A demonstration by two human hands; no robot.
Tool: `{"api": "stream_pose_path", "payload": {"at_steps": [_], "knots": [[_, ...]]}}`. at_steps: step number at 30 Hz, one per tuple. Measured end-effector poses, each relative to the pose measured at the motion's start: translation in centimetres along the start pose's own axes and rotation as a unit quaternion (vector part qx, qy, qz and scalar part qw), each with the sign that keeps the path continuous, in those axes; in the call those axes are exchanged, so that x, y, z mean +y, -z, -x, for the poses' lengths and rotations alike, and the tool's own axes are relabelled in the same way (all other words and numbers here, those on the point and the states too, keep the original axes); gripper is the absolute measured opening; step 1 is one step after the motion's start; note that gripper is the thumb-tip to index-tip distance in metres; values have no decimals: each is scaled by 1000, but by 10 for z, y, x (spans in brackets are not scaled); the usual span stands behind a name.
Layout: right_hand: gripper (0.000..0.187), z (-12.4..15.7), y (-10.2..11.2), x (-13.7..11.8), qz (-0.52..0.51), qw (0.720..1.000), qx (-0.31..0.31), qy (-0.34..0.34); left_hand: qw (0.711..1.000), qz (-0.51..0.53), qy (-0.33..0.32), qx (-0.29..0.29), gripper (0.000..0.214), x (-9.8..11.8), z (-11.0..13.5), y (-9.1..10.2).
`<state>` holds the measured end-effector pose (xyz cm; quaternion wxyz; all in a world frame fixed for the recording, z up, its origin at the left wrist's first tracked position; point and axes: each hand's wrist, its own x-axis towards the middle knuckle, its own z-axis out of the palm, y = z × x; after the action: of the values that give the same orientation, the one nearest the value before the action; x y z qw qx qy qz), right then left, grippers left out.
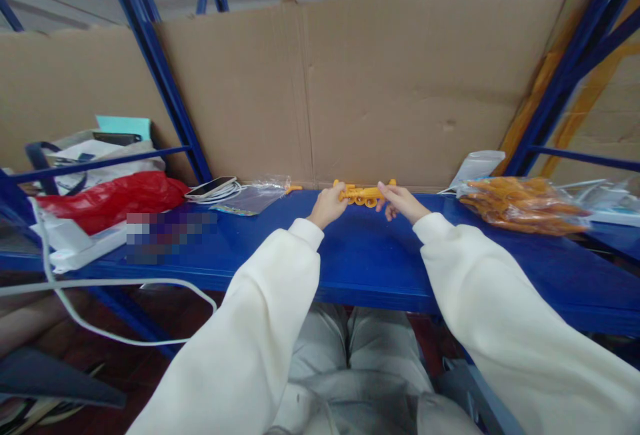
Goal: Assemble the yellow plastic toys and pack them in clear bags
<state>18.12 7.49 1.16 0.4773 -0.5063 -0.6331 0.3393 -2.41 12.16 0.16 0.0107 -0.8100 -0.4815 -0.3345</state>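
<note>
Both my hands reach forward over a blue metal shelf (360,255) in cream sleeves. My left hand (327,205) is closed round the left end of a small orange plastic piece (363,194) with round lobes along its lower edge. My right hand (400,200) pinches the right end of the same piece. The piece is held just above the shelf, close to the cardboard backing (375,88).
A clear bag of orange plastic parts (523,205) lies at the right, a white packet (475,165) behind it. To the left are an empty clear bag (253,196), a phone with a white cable (213,188), a red bag (107,200) and blue rack struts (165,82).
</note>
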Motion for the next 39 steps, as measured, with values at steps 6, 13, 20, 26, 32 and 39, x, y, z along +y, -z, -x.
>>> {"api": "stream_pose_path", "payload": {"at_steps": [6,13,20,26,32,39], "knots": [[50,0,5,0,-7,996,-41,82,1000,1,11,-5,19,2,2,5],[62,6,0,-3,-1,999,1,48,1000,10,17,10,18,7,4,5],[58,-1,0,5,169,955,124,210,992,127,4,-17,4,3,-4,0],[37,-2,0,8,390,855,199,277,977,208,-11,-41,5,6,-5,-8],[32,-5,-7,5,478,828,215,199,985,168,-8,-26,6,12,-2,-14],[35,-2,-11,-4,455,856,212,122,999,2,34,-6,21,29,11,-3]]}}
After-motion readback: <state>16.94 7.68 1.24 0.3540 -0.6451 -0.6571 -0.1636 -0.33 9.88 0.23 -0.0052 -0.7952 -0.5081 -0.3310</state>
